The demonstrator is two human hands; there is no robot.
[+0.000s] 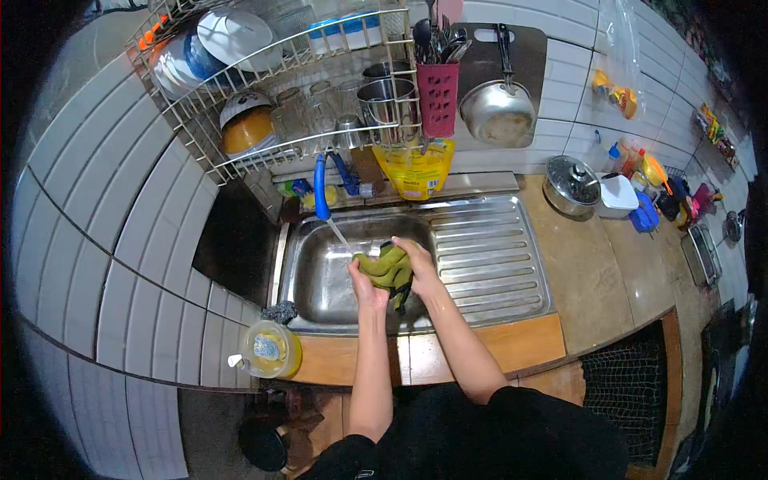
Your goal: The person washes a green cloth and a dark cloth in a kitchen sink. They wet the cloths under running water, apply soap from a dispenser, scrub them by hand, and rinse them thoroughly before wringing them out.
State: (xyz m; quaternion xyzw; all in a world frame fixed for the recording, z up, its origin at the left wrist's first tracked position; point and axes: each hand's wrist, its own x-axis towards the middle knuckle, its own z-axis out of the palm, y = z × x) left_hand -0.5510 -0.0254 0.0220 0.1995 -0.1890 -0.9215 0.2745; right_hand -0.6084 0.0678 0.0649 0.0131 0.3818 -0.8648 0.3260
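Note:
My left hand point(370, 289) and my right hand point(420, 264) hold a bunched olive-green item point(387, 267) with black parts between them. It looks like a soft cloth, but its exact kind is hard to tell. They are above the basin of a stainless steel sink point(324, 282). From the blue spout point(321, 189) of a faucet, a thin stream of water point(341, 235) runs down onto the green item, close to my left fingertips. My right fingers cover its right side, and my left hand supports it from the lower left.
A wire dish rack point(294, 144) with bowls and glasses hangs above the faucet. Behind the sink stands a yellow pouch point(417, 171). A tub of yellow liquid point(271, 350) and a scouring pad point(279, 312) sit front left. Right of the ribbed drainboard point(489, 258) is a lidded pot point(571, 186).

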